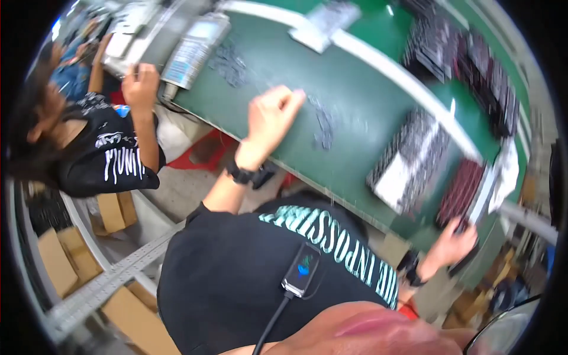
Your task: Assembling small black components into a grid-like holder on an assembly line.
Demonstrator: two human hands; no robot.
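My left hand (272,116) is over the green table (284,65), fingers curled in. Whether it holds something small is hidden by blur. Small dark pieces (322,121) lie in a loose row just right of it, and a scattered cluster of dark pieces (229,64) lies farther left. My right hand (454,244) is closed at the table's right end, at the near end of a dark red stack of thin parts (462,190). What its fingers grip cannot be made out. A block of grey and black stacked parts (414,154) sits between the hands, a white piece (393,180) on it.
A grey keypad device (195,50) stands at the table's left. A white rail (384,62) crosses the table; beyond it are dark stacks (435,47) and a pale sheet (325,23). Another person (100,142) works at left. Cardboard boxes (115,210) sit below. White cloth (504,171) hangs at right.
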